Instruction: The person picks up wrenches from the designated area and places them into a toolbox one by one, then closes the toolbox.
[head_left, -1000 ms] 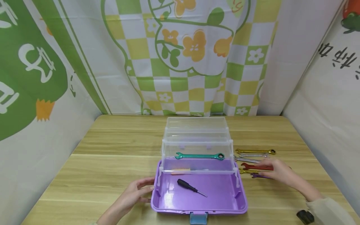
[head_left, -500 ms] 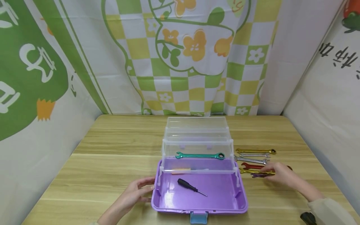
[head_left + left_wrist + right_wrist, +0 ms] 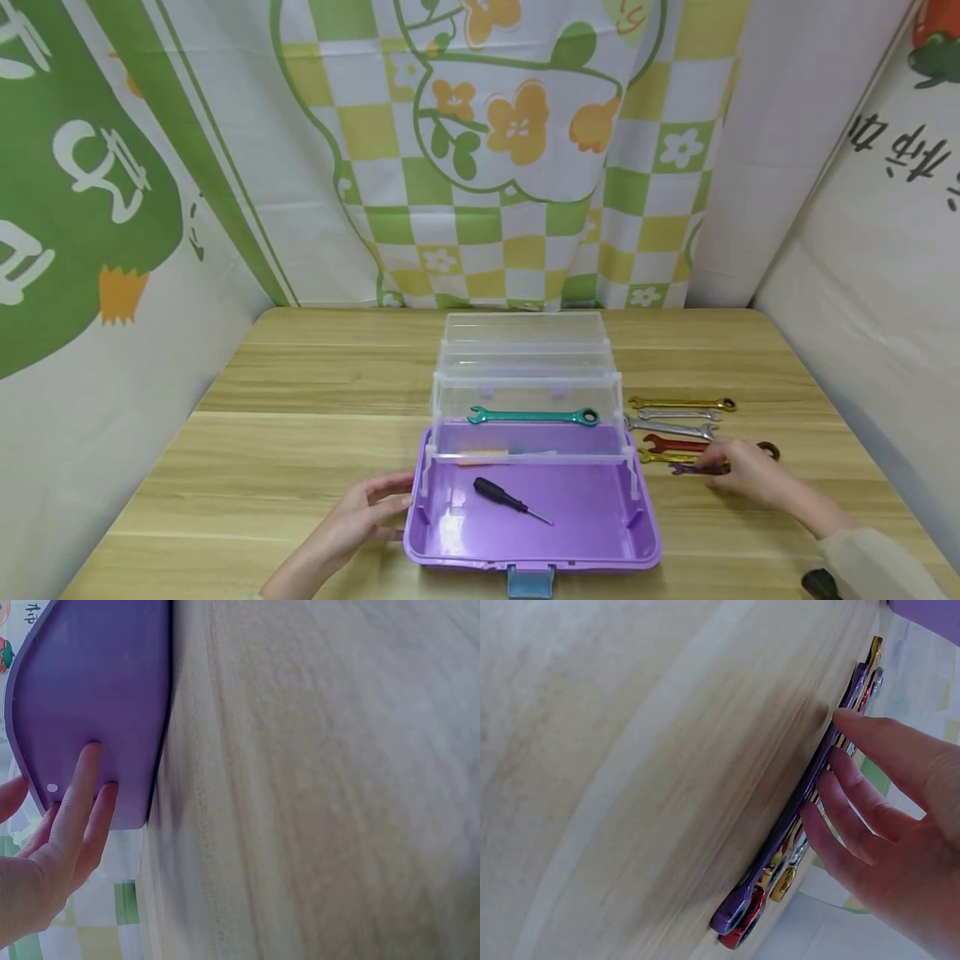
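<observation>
Head view, near to far: purple toolbox (image 3: 600,546), smooth moulded plastic, tray-shaped base with rounded corners, a blue latch (image 3: 529,581) at its near edge, close to the near edge of the table (image 3: 247,467). Left hand (image 3: 358,521), fingers straight and relaxed, rests against the toolbox's left wall; the left wrist view shows fingertips (image 3: 88,761) flat on the purple side, holding nothing. Bare wood-grain tabletop lies wide to the left of it. Inside the base: one screwdriver (image 3: 510,500), black handle, thin metal shaft, lying diagonally, with free floor all round it. Above and behind: clear plastic tiers (image 3: 525,367), stepped back, hard-edged and glossy; a teal wrench (image 3: 532,415), long and flat, lies across the lowest tier. Right of the toolbox, apart from its wall: a row of flat metal wrenches lying parallel and close together. Purple wrench (image 3: 693,469), nearest of the row; right hand (image 3: 746,473) has its fingers laid along it, slightly curled, fingertips (image 3: 847,720) touching the shaft in the right wrist view; whether it is gripped cannot be told. Behind it in order: gold wrench (image 3: 663,457), red wrench (image 3: 671,444), silver wrench (image 3: 671,428), a second silver one, and a far gold wrench (image 3: 682,404). Open table beyond, ending at a printed cloth backdrop (image 3: 495,150).
</observation>
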### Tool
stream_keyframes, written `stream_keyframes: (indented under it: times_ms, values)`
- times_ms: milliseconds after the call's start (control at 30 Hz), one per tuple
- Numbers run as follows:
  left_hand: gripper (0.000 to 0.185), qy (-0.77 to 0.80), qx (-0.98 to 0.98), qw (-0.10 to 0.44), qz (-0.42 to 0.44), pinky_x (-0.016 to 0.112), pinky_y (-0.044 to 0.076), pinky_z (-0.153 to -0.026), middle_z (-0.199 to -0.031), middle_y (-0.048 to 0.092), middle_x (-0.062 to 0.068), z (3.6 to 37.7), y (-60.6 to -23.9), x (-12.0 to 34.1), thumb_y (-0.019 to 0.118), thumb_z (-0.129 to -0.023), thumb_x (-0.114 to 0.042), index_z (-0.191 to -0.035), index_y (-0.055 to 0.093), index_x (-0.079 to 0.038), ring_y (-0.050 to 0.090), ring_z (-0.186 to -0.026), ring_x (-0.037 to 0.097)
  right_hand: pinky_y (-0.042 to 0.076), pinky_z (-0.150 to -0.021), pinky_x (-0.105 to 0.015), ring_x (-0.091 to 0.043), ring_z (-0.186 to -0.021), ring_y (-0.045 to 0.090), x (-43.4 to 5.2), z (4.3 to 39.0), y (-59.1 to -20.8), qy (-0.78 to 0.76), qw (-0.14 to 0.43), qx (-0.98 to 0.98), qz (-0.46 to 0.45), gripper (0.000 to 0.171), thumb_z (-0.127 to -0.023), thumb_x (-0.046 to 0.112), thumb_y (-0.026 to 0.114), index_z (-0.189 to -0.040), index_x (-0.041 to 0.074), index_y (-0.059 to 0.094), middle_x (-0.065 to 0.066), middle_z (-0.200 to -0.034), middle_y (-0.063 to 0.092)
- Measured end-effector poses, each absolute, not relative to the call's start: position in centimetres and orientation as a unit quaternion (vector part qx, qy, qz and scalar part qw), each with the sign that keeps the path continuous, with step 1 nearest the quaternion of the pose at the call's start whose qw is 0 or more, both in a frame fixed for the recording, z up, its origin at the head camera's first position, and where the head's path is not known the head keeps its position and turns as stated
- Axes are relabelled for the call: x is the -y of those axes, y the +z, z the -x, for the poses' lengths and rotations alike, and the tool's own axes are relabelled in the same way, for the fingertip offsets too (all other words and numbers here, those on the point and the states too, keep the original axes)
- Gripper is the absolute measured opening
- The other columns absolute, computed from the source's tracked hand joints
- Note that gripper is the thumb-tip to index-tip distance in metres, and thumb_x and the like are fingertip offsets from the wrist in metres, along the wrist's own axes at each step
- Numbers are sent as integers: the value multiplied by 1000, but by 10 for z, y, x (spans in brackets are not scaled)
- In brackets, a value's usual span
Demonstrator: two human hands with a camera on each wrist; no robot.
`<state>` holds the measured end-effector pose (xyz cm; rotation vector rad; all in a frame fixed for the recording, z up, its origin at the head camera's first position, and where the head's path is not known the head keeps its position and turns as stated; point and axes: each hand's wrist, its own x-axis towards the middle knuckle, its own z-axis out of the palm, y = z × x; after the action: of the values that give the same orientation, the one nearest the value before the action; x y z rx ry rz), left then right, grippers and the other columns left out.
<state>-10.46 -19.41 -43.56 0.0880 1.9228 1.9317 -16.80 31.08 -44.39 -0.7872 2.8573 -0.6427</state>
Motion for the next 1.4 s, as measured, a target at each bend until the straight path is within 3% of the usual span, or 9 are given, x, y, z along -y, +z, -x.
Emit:
stream_keyframes:
  times_ms: [167, 400, 767, 1000, 1400]
  values:
    - [55, 692, -692, 206, -26, 44, 53, -78, -129, 35, 31, 104, -435, 194, 56, -85, -13, -127, 32, 14, 53, -102, 29, 47, -54, -20, -6, -66, 51, -313, 170, -446, -231, 64, -934, 267, 16, -67, 2, 70, -83, 0, 67, -1, -77, 61]
    - [54, 694, -689, 207, -30, 45, 53, -78, -130, 34, 31, 105, -436, 194, 54, -86, -12, -127, 32, 14, 53, -102, 30, 51, -59, -22, -6, -71, 54, -320, 174, -450, -255, 68, -921, 288, 10, -70, 6, 69, -80, 4, 69, 2, -77, 61]
    - [54, 698, -683, 211, -32, 45, 52, -78, -130, 34, 31, 105, -438, 195, 54, -86, -11, -127, 31, 14, 53, -102, 31, 50, -53, -19, -2, -66, 52, -322, 177, -449, -309, 116, -898, 292, 11, -71, 6, 69, -81, 1, 66, 0, -76, 62]
    - [54, 700, -681, 212, -36, 45, 52, -79, -131, 33, 31, 106, -438, 195, 53, -87, -12, -128, 30, 14, 52, -103, 31, 47, -50, -19, 0, -65, 50, -324, 178, -449, -347, 93, -876, 322, 9, -70, 3, 69, -76, 6, 64, 5, -71, 59]
    - [54, 698, -683, 213, -38, 45, 52, -79, -130, 34, 30, 105, -436, 195, 53, -86, -11, -128, 30, 14, 52, -103, 29, 49, -50, -19, 1, -63, 52, -325, 180, -443, -357, 97, -873, 316, 9, -70, 2, 69, -77, 0, 65, -1, -71, 63]
